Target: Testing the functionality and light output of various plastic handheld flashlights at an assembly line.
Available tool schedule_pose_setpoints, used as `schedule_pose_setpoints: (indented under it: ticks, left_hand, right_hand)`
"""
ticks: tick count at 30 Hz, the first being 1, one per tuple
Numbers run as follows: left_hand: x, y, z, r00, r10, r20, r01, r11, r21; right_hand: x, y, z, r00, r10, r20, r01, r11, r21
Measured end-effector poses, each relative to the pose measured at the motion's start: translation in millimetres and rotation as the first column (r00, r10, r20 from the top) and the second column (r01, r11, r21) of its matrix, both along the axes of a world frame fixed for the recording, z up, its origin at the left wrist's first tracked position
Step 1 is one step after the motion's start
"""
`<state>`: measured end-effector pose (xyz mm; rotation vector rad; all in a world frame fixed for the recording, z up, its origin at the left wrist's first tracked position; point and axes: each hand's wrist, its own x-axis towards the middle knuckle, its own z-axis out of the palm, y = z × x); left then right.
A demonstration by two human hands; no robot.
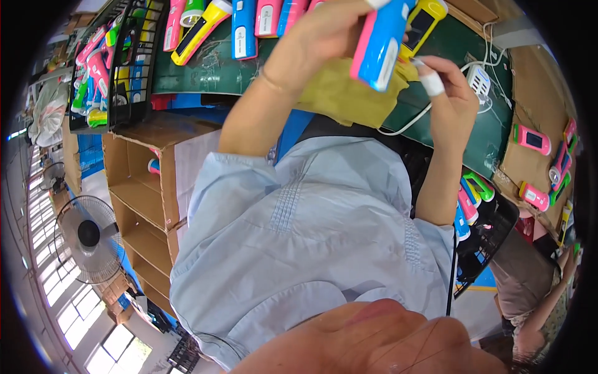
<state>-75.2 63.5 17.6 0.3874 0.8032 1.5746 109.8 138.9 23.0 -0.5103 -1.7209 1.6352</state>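
Observation:
My left hand (333, 28) reaches in from the left, its fingers wrapped round a blue and pink flashlight (385, 47) tilted over the green table. White covering shows on one of its fingertips. Close on the right, my right hand (451, 93) has thumb and finger brought together, with white wrapping on them; what they pinch is too small to make out. Just beyond those fingertips is a yellow flashlight (423, 25) with a dark panel. A crumpled yellow cloth (355, 93) lies below the blue flashlight at the table's near edge.
More coloured flashlights (199, 31) lie along the table's far side. A black crate (112, 68) full of them stands left, above cardboard shelves (140, 181). On the right are a white power strip (478, 81) with cables, a black basket (489, 234) and another person's arm (548, 299).

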Motion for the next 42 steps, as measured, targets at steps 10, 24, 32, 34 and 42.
schedule_pose_setpoints:
  ticks: [10,24,32,34,42]
  left_hand:
    - [45,-10,-3,0.957,0.254,-0.136,-0.253,0.967,0.026]
    - [64,-15,0,0.906,0.369,0.206,-0.373,0.928,-0.022]
    - [75,-44,-29,0.551,0.36,-0.753,-0.02,0.908,0.419]
    - [74,-50,-27,0.422,0.394,-0.817,0.097,0.876,0.473]
    - [81,-68,-29,0.268,0.336,-0.903,0.085,0.925,0.369]
  right_hand:
    - [9,30,20,0.742,0.626,0.24,-0.669,0.672,0.318]
    - [39,-21,-31,0.951,0.306,-0.05,-0.103,0.464,0.88]
    - [17,-33,-34,0.994,0.106,-0.001,-0.101,0.952,0.29]
    - [19,-18,-42,0.985,0.175,0.015,-0.161,0.868,0.47]
    - [40,2,-45,0.973,0.018,0.23,-0.121,0.89,0.44]
